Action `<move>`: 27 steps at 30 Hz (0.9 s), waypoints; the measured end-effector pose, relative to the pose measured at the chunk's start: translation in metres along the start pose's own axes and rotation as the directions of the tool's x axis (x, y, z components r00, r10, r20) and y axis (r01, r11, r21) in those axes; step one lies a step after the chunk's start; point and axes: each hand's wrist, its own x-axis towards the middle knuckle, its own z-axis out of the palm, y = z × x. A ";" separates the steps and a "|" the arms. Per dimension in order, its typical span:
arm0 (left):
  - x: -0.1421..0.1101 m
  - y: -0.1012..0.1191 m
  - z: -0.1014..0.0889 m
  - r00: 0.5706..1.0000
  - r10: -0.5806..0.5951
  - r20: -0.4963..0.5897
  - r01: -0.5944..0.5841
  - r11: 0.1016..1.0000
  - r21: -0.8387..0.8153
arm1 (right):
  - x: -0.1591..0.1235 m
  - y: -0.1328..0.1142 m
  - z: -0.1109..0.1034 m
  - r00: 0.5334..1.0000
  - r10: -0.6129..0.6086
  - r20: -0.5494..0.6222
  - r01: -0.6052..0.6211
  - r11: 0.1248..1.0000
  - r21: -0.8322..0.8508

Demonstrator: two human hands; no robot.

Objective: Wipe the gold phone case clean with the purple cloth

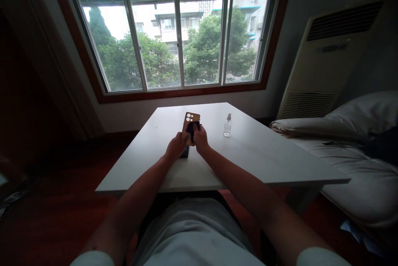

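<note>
A tan phone case (193, 116) with round camera holes is held up above the white table (248, 158). My left hand (177, 145) grips its lower left edge, fingers closed. In my right hand (200, 138) is a dark cloth (190, 129), pressed against the face of the case with the thumb on top. Below the hands a dark phone (185, 153) lies on the table, partly covered from sight by my left hand and the case. A clear spray bottle (227, 127) stands upright to the right of my hands, touched by neither.
Behind the table is a wide sliding window (180, 42) in a brown wooden frame. A pale sofa (348, 150) stands close by the table's right side. At the back right is a tall floor-standing air conditioner (323, 67). A curtain (62, 71) hangs at left.
</note>
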 end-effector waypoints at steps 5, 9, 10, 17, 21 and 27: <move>-0.002 0.009 0.001 0.994 0.067 0.085 -0.070 0.997 0.035 | 0.007 0.001 -0.011 0.991 0.075 -0.109 -0.080 0.996 -0.045; -0.005 0.015 0.003 0.990 0.101 0.097 -0.107 0.993 0.054 | 0.011 -0.009 -0.026 0.992 0.022 -0.125 -0.025 0.999 -0.022; -0.006 0.016 0.003 0.988 0.108 0.106 -0.114 0.992 0.050 | 0.011 -0.011 -0.029 0.994 -0.005 -0.109 0.003 1.000 -0.015; -0.007 0.006 -0.006 0.996 0.065 0.063 -0.062 0.997 -0.042 | 0.006 -0.011 -0.025 0.999 -0.010 0.032 0.008 0.998 0.062; -0.002 -0.005 -0.013 0.999 -0.001 -0.054 -0.006 0.992 -0.123 | -0.001 -0.003 -0.013 0.974 0.023 0.225 -0.060 0.985 0.161; 0.002 -0.016 -0.019 0.996 -0.031 -0.084 0.020 0.991 -0.131 | -0.006 -0.001 -0.014 0.913 0.101 0.396 -0.160 0.980 0.118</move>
